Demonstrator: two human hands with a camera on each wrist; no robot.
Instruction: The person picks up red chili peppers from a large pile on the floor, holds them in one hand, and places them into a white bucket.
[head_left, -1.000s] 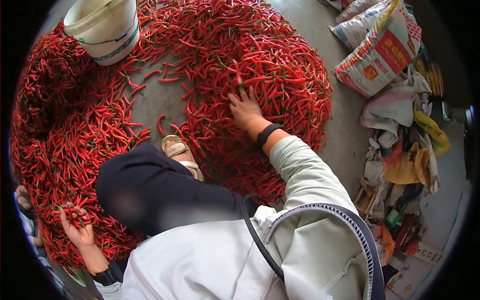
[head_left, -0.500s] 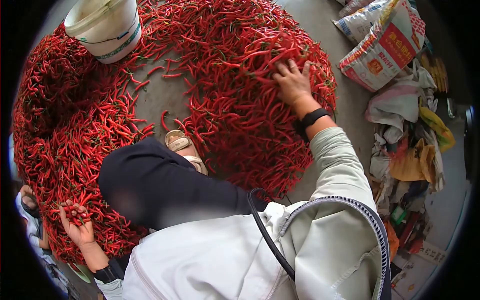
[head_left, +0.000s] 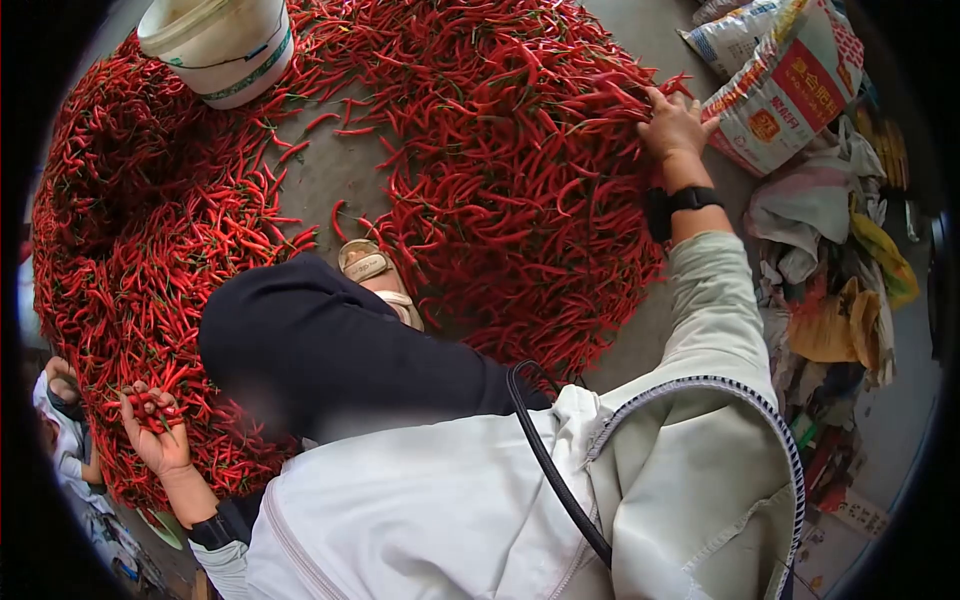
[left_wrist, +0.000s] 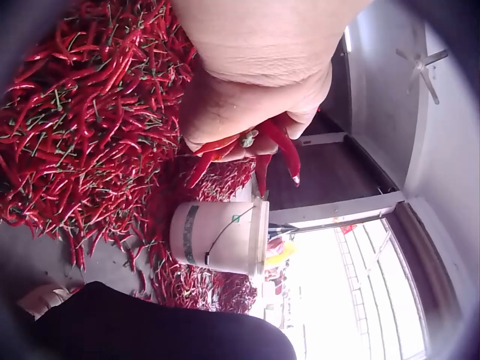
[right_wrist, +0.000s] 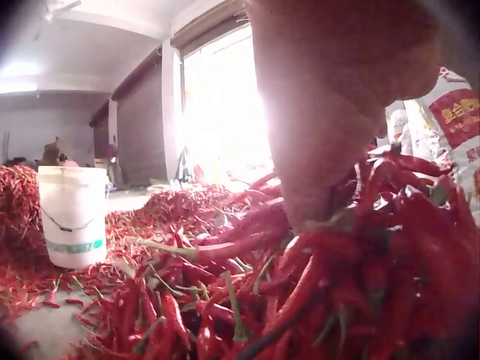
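Observation:
Red chili peppers with green stems lie in a big heap (head_left: 520, 170) in front of and to the right of the person. At its outer right edge the right hand (head_left: 674, 128) touches the peppers with spread fingers. The right wrist view shows this hand (right_wrist: 337, 112) reaching down among the chilies, its fingertips partly hidden. On the left, palm up over another part of the heap, the left hand (head_left: 158, 435) holds several red chilies (head_left: 156, 412) in curled fingers. Their tips (left_wrist: 283, 150) stick out past the fingers in the left wrist view.
A white bucket (head_left: 232, 55) with a wire handle stands at the back left among chilies. Printed sacks (head_left: 790, 95) and crumpled bags (head_left: 830, 220) line the right side. The person's sandalled foot (head_left: 380, 280) sits between the heaps. Another person's hand (head_left: 62, 380) shows at the far left.
The right hand has swept rightward and slightly up across the heap, from its middle to its outer edge. The left hand stays in place with its chilies.

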